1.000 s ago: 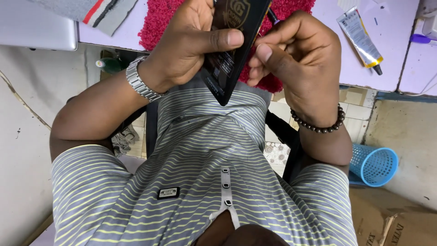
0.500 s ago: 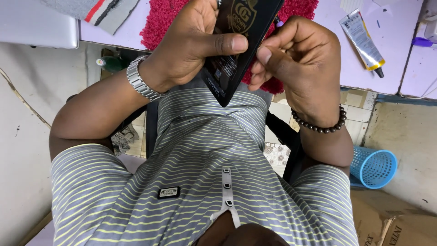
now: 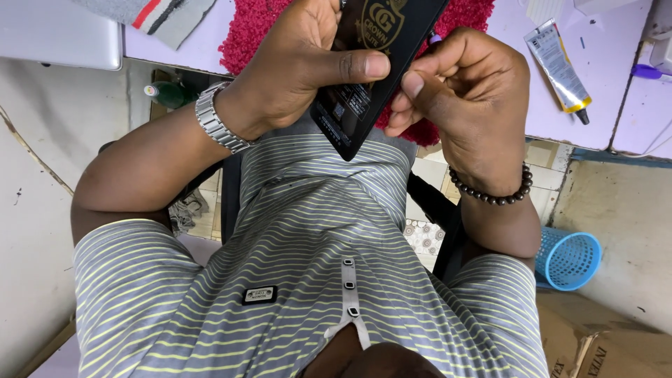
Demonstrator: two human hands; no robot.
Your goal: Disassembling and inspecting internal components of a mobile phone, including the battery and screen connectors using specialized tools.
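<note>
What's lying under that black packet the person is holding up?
Beneath the black packet, held in the left hand with the right hand at its edge, a red shaggy mat lies on the pale purple table. The mat's middle is covered.

black packet (image 3: 364, 66) top cut off by frame edge, middle hidden under left thumb — red mat (image 3: 259, 31) partly covered

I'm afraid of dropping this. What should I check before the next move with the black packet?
1. Left hand grips the packet firmly, thumb across its face: ok.
2. Right hand has its fingers at the packet's edge: ok.
3. Right fingers have actually caught the edge: cannot tell.
4. Packet already opened: cannot tell.
5. Glue tube lies on the table, apart from both hands: ok.
</note>
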